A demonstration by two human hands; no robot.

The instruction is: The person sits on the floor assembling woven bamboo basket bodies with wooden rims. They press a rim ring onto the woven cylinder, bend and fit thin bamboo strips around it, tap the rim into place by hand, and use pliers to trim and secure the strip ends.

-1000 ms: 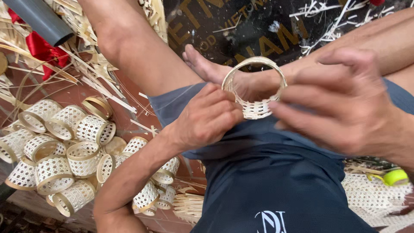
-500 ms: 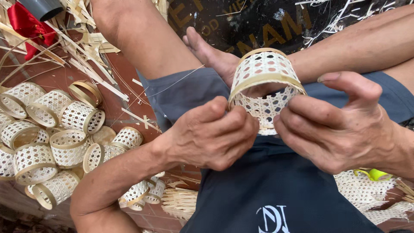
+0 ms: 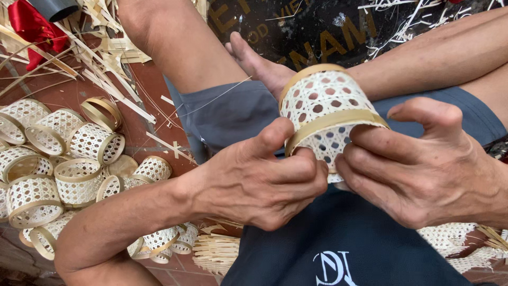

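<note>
I hold a small woven cane cylinder with pale bamboo rims over my lap, its open-weave side facing me. My left hand grips its lower left edge, thumb pressed up against the bamboo band. My right hand pinches the lower right edge with its fingers, index finger raised clear. Both hands touch the same piece.
A pile of several finished woven rings lies on the red tiled floor at left. Loose bamboo strips and a red cloth are at top left. My bare foot rests on a dark mat. More woven scraps lie at right.
The woven cylinder has been turned from showing its open ring end to showing its side, and both hands have closed in on its lower edge.
</note>
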